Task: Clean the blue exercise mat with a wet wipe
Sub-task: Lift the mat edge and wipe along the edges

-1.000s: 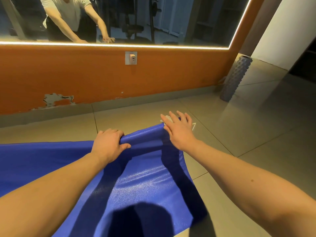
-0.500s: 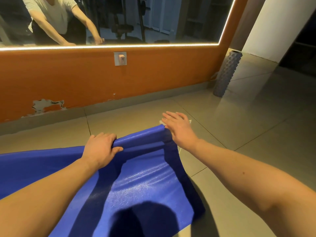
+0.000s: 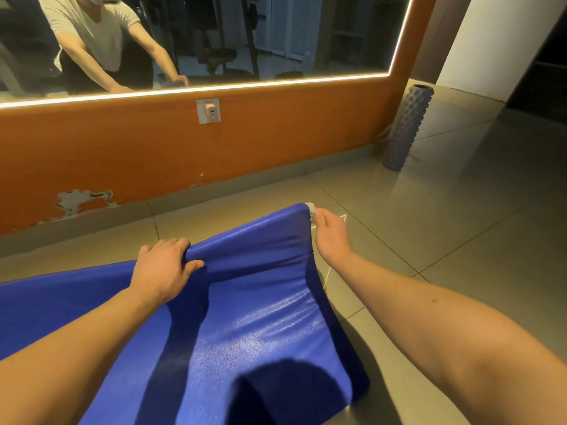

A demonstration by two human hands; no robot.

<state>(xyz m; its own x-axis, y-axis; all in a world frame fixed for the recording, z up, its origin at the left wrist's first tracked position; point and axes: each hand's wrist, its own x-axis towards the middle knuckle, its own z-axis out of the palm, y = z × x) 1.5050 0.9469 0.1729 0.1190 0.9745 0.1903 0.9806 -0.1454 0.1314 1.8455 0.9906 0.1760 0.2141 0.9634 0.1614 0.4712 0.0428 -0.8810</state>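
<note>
- The blue exercise mat [image 3: 245, 332] is lying across the tiled floor [image 3: 460, 240], running from the left edge of the view to a rounded near corner at the lower right. Its far right end is being held up off the tiles in a raised fold.
- The left hand [image 3: 165, 268] is grasping the lifted far edge of the mat, with fingers curled over the top and the thumb pressing on the near face.
- The right hand [image 3: 329, 237] is pinching the wet wipe [image 3: 311, 208] against the raised far right corner of the mat. Only a small white scrap of the wipe is showing above the fingertips, and the rest is hiding behind the hand and the mat's edge.
- A dark shadow is falling across the near part of the mat.
- A grey knobbed foam roller [image 3: 405, 127] is leaning upright against the orange wall [image 3: 122, 154], well apart from the mat.
- A white wall outlet [image 3: 208, 110] is sitting on that wall, just under a lit mirror [image 3: 276, 35], which is reflecting a person in a white shirt and some gym equipment.
- A patch of peeled paint [image 3: 82, 200] is showing low on the wall at the left.
</note>
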